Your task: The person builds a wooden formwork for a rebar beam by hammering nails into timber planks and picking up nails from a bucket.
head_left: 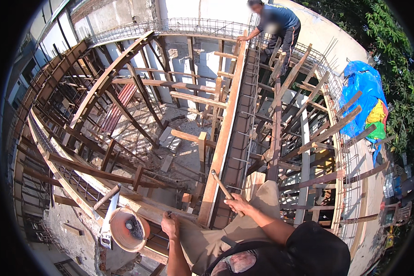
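Grasping a wooden handle in your right grip, you have a rebar-lined form beyond it, its long board already up; what fixing remains, I cannot tell, nor whether your left grip, beside the bucket, pinches anything.

A crumpled blue tarp lies near leafy green trees.

Outdoors, in strong sunlight
Left of the blue tarp are a white wall and a rubble-strewn floor striped with shadows; leafy green trees stand to its right.
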`<state>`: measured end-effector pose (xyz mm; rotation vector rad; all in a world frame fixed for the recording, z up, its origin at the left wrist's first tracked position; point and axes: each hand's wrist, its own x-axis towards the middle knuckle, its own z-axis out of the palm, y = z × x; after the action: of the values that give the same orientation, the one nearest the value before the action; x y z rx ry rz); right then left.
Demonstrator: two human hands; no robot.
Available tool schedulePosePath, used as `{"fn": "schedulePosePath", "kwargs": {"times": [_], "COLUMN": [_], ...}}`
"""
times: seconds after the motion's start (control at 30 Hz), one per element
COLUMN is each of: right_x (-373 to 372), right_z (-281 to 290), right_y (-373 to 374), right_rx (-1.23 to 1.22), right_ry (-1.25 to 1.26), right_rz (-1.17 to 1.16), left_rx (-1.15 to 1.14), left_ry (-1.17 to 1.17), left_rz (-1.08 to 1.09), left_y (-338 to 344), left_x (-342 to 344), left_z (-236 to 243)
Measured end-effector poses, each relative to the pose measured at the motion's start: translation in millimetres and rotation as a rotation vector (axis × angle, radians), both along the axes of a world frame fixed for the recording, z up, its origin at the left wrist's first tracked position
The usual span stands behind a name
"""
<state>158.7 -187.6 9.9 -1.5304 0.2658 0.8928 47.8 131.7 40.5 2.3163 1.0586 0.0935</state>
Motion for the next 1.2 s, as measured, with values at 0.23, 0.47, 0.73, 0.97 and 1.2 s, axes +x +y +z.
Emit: {"fn": "schedulePosePath", "kwargs": {"times": [0.23,0.47,0.73,0.97,1.2], "right_x": [-2.7,-3.9,-0.7,-2.0,-4.4], "right_z": [-1.9,0.9,5.0,10.6,1.2], "right_y": [3.3,-3.9,-3.7,-0.4,-3.7], "right_rx": [-0.016,0.02,0.041,-0.01,-0.02], "right_ry": [0.058,0.177,0.199,0.227,0.191], "right_rz": [0.027,-0.044,-0.007,-0.028,-0.019], "left_rx": [0.026,0.007,-0.037,-0.03,-0.007], "left_ry": [0.026,0.002,0.042,0.029,0.03], "left_rz": [-0.011,-0.034,-0.025,-0.032,-0.041], "left_y": [8.7,3.0,2.4,4.3,5.0], "left_x": [-7.7,-0.6,-1.3,-1.9,-0.6], "left_z": [-11.4,-2.3,1.1,3.3,-1.0]}}
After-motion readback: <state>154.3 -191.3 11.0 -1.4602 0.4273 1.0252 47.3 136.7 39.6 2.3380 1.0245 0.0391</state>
